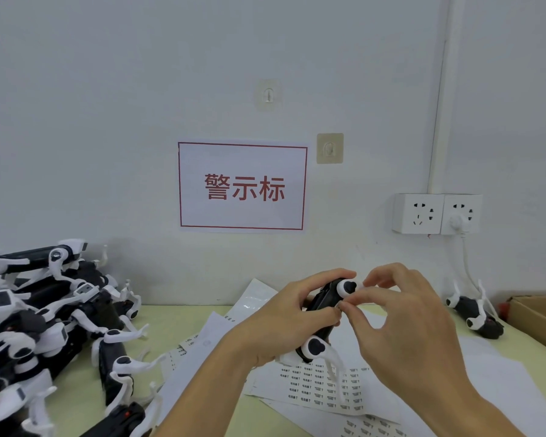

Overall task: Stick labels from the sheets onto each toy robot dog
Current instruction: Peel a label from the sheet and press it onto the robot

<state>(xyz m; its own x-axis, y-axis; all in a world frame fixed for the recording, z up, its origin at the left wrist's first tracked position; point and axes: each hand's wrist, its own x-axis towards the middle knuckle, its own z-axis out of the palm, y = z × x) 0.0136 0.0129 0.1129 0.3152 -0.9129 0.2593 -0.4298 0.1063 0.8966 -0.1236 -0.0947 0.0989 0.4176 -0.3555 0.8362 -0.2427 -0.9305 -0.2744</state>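
Observation:
My left hand (289, 316) grips a black and white toy robot dog (323, 320), held tilted above the table. My right hand (401, 323) meets it from the right, thumb and forefinger pinched together against the dog's black body; whether a label sits between the fingertips is too small to tell. Label sheets (325, 386) printed with rows of small labels lie on the table beneath the hands. A pile of several more robot dogs (51, 323) fills the table's left side. One dog (476, 313) lies alone on its back at the right.
The pale green table (76, 383) ends at a white wall bearing a red-bordered sign (242, 187). A double power socket (437, 213) with a plugged white cable hangs at the right. A cardboard box (539, 316) stands at the right edge.

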